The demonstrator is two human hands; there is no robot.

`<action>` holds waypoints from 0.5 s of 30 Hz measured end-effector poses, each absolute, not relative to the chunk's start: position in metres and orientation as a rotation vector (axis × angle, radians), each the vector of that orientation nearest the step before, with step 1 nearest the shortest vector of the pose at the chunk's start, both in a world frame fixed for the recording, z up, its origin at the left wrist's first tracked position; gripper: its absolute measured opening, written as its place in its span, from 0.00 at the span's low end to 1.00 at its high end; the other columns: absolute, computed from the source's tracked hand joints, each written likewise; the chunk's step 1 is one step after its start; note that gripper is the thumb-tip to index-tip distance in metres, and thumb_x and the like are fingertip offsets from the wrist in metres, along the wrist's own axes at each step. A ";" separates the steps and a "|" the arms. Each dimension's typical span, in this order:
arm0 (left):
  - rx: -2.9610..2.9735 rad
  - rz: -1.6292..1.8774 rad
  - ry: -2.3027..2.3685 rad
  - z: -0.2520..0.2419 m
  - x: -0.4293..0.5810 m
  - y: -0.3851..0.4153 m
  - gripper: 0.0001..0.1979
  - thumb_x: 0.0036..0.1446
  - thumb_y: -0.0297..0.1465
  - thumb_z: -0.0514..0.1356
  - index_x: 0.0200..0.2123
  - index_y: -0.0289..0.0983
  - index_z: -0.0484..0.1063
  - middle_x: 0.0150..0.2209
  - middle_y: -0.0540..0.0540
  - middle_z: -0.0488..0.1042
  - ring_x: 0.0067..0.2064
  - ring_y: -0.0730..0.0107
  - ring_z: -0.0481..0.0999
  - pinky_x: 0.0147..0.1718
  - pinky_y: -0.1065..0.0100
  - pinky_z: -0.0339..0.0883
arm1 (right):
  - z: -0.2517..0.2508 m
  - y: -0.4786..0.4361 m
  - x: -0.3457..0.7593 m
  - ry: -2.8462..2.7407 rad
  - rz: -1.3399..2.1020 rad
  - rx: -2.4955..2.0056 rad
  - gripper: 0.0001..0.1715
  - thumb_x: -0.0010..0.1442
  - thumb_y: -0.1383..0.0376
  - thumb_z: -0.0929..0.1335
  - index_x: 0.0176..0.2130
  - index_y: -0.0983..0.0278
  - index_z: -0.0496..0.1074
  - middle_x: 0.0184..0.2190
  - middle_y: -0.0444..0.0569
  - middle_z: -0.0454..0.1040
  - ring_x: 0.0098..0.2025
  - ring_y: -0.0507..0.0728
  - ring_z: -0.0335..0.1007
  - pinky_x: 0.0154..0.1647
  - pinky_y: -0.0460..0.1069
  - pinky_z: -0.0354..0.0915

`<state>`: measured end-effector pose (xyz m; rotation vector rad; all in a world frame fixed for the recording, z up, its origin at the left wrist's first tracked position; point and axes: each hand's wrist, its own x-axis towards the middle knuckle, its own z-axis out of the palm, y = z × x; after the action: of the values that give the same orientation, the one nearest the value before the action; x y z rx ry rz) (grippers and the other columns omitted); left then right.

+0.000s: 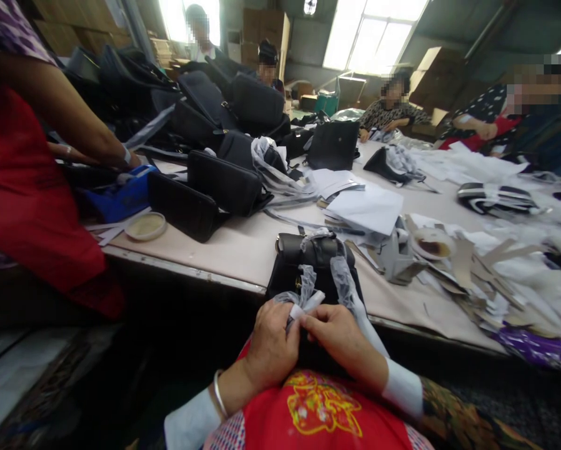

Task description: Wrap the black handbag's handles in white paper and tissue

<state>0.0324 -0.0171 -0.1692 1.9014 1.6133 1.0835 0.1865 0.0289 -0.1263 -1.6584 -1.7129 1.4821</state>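
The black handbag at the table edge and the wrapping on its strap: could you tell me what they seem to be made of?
The black handbag looks like leather or imitation leather: smooth, with a dull sheen. The wrapping seems to be thin translucent plastic film or tissue, crinkled and pale grey. Both hands, left hand and right hand, pinch a white strip, probably paper.

A handbag leans at the near edge of the table, and the person's left hand and right hand meet just in front of it, pinching a strip of wrapping between them. Behind the handbag lie sheets of paper, to its right a dish among card scraps. To the left sits a lid before two wallets, with a heap of bags further back, beside a co-worker's arm
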 end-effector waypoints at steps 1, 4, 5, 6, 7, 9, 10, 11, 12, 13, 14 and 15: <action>1.909 1.083 1.614 -0.170 0.032 -0.017 0.06 0.64 0.27 0.54 0.38 0.35 0.72 0.42 0.36 0.76 0.48 0.50 0.74 0.52 0.45 0.70 | -0.127 0.028 0.186 -1.706 1.478 -1.660 0.20 0.57 0.57 0.69 0.19 0.65 0.71 0.17 0.45 0.69 0.21 0.50 0.60 0.24 0.46 0.54; 1.920 1.098 1.616 -0.172 0.031 -0.017 0.07 0.64 0.27 0.54 0.40 0.35 0.72 0.41 0.37 0.77 0.48 0.51 0.75 0.53 0.45 0.71 | -0.130 0.026 0.188 -1.671 1.491 -1.687 0.22 0.57 0.54 0.69 0.19 0.66 0.71 0.17 0.45 0.68 0.20 0.50 0.58 0.23 0.46 0.52; 1.924 1.103 1.619 -0.172 0.031 -0.018 0.07 0.65 0.28 0.54 0.40 0.35 0.72 0.41 0.37 0.77 0.48 0.51 0.75 0.53 0.45 0.71 | -0.131 0.026 0.189 -1.654 1.498 -1.701 0.24 0.56 0.52 0.69 0.19 0.66 0.71 0.16 0.45 0.68 0.20 0.49 0.58 0.23 0.46 0.51; 1.929 1.107 1.621 -0.171 0.031 -0.018 0.07 0.65 0.28 0.54 0.40 0.35 0.72 0.42 0.37 0.77 0.48 0.51 0.75 0.53 0.45 0.71 | -0.132 0.025 0.190 -1.639 1.504 -1.708 0.25 0.56 0.50 0.69 0.20 0.66 0.71 0.16 0.45 0.68 0.20 0.49 0.57 0.22 0.46 0.51; 1.933 1.106 1.626 -0.171 0.030 -0.018 0.07 0.65 0.28 0.54 0.40 0.35 0.72 0.42 0.37 0.77 0.48 0.51 0.75 0.53 0.45 0.71 | -0.132 0.025 0.190 -1.628 1.511 -1.706 0.26 0.55 0.48 0.69 0.20 0.66 0.71 0.16 0.45 0.67 0.20 0.49 0.57 0.22 0.46 0.50; 1.936 1.092 1.639 -0.169 0.031 -0.018 0.08 0.65 0.27 0.54 0.40 0.34 0.72 0.43 0.36 0.77 0.50 0.50 0.75 0.54 0.46 0.71 | -0.132 0.025 0.190 -1.618 1.522 -1.684 0.28 0.54 0.45 0.70 0.20 0.66 0.71 0.16 0.45 0.67 0.20 0.50 0.57 0.22 0.46 0.50; 1.936 1.082 1.646 -0.168 0.031 -0.018 0.08 0.65 0.27 0.54 0.40 0.34 0.73 0.43 0.35 0.77 0.50 0.50 0.75 0.53 0.46 0.71 | -0.133 0.025 0.190 -1.614 1.524 -1.675 0.29 0.54 0.44 0.71 0.20 0.66 0.71 0.16 0.45 0.67 0.20 0.50 0.57 0.21 0.46 0.50; 1.940 1.072 1.653 -0.167 0.032 -0.018 0.08 0.64 0.27 0.53 0.40 0.34 0.73 0.43 0.35 0.77 0.50 0.50 0.75 0.53 0.45 0.72 | -0.133 0.026 0.189 -1.606 1.525 -1.677 0.30 0.54 0.43 0.71 0.19 0.66 0.71 0.15 0.45 0.67 0.19 0.50 0.56 0.21 0.46 0.50; 1.951 1.067 1.662 -0.168 0.032 -0.018 0.08 0.64 0.26 0.53 0.40 0.34 0.73 0.42 0.35 0.77 0.50 0.50 0.76 0.53 0.45 0.72 | -0.135 0.027 0.188 -1.592 1.522 -1.689 0.31 0.54 0.42 0.71 0.19 0.66 0.71 0.15 0.45 0.66 0.19 0.50 0.56 0.21 0.46 0.50; 1.971 1.067 1.672 -0.169 0.033 -0.017 0.08 0.64 0.26 0.53 0.40 0.34 0.73 0.42 0.35 0.77 0.49 0.50 0.76 0.54 0.45 0.71 | -0.137 0.028 0.188 -1.576 1.514 -1.704 0.32 0.54 0.42 0.71 0.19 0.65 0.70 0.15 0.45 0.66 0.19 0.49 0.56 0.21 0.46 0.50; 2.001 1.071 1.681 -0.171 0.033 -0.018 0.09 0.64 0.25 0.52 0.41 0.34 0.73 0.42 0.36 0.77 0.50 0.50 0.76 0.55 0.44 0.71 | -0.139 0.028 0.187 -1.563 1.503 -1.712 0.32 0.53 0.42 0.72 0.19 0.65 0.70 0.15 0.45 0.66 0.19 0.49 0.56 0.20 0.46 0.51; 2.037 1.085 1.694 -0.175 0.033 -0.019 0.10 0.64 0.25 0.52 0.42 0.34 0.73 0.43 0.36 0.77 0.50 0.50 0.76 0.56 0.44 0.70 | -0.143 0.027 0.185 -1.550 1.498 -1.714 0.32 0.53 0.41 0.72 0.19 0.65 0.69 0.14 0.45 0.66 0.18 0.49 0.56 0.20 0.45 0.50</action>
<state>0.0332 -0.0186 -0.1749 2.0369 1.6936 1.0852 0.1853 0.0271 -0.1429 -1.7140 -1.5503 1.4981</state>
